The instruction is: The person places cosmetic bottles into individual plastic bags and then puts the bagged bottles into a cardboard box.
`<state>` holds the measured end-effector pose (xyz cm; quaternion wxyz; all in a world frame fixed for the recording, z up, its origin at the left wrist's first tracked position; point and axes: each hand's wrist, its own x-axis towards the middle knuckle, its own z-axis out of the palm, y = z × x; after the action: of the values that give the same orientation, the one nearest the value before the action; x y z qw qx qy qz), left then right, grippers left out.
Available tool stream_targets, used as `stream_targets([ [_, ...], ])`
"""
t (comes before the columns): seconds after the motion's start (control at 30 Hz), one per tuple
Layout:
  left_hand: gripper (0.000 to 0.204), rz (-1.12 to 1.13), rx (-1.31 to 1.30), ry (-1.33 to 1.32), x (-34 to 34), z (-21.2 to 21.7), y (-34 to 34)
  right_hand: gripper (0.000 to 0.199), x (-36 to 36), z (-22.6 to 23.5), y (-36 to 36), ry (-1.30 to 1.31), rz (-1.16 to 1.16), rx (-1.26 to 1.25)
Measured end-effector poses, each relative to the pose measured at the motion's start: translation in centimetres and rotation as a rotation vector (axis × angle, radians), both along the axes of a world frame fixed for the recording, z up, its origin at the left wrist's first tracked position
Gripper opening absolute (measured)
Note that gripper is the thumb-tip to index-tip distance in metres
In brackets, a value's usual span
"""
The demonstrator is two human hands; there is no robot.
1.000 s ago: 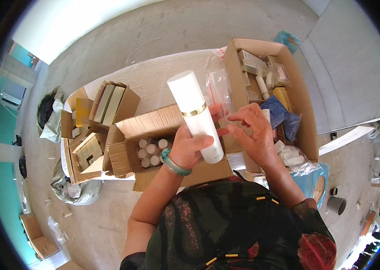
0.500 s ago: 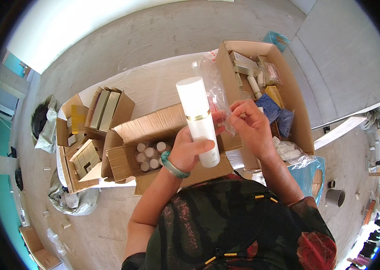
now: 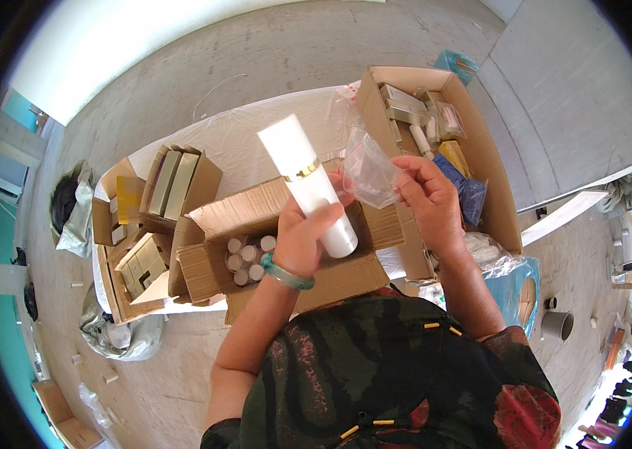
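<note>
A tall white bottle (image 3: 321,203) with a white cap and a gold ring is gripped by my left hand (image 3: 302,238), thumb across its lower half. It leans with the cap toward the upper left. My right hand (image 3: 430,203) pinches the edge of a clear plastic bag (image 3: 370,170), which hangs beside the bottle. Fingertips of my left hand reach behind the bottle toward the bag; whether they touch it I cannot tell. Below the bottle stands an open cardboard box (image 3: 207,278) holding several bottles with white round tops (image 3: 247,258).
At right, a large carton (image 3: 497,176) holds boxes, a white tube and blue and yellow packets. Smaller cartons (image 3: 181,183) with slim boxes stand at left. A white sheet (image 3: 256,131) covers the table. Plastic sacks (image 3: 125,333) and a grey bin (image 3: 557,325) are on the floor.
The bottle has shifted left and tilts further left. The clear bag, earlier stretched thin behind the bottle, now shows spread out between the bottle and my right hand.
</note>
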<state>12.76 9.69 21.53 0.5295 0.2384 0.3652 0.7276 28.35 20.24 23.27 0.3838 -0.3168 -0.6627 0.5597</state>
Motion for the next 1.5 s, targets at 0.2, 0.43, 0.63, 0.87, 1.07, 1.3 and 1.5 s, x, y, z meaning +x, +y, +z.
stream_targets([
  [0.2,0.049,0.208,0.144,0.064,0.0,1.9,1.0,0.014,-0.9,-0.2,-0.6,-0.084,0.021,0.116],
  [0.43,0.063,0.205,0.258,0.188,0.9,0.7,2.0,0.013,-1.8,0.6,-1.5,-0.035,0.097,0.036],
  [0.63,0.071,0.097,0.209,0.25,1.0,0.3,1.8,0.011,-1.3,0.4,-1.1,-0.081,0.059,0.008],
  [0.87,0.058,-0.126,0.212,-0.052,0.5,0.6,1.5,0.01,-0.3,0.4,-0.9,-0.028,0.052,-0.052],
  [1.07,0.059,-0.134,0.139,0.015,0.8,-0.2,2.1,0.009,0.9,0.2,-1.1,-0.016,0.022,-0.017],
  [1.3,0.049,-0.053,0.159,0.174,2.6,0.9,3.5,0.022,2.3,0.5,0.0,-0.05,-0.024,0.404],
  [1.5,0.046,-0.146,0.011,0.33,3.9,2.3,4.5,0.049,2.5,1.3,-0.8,-0.295,-0.067,0.573],
])
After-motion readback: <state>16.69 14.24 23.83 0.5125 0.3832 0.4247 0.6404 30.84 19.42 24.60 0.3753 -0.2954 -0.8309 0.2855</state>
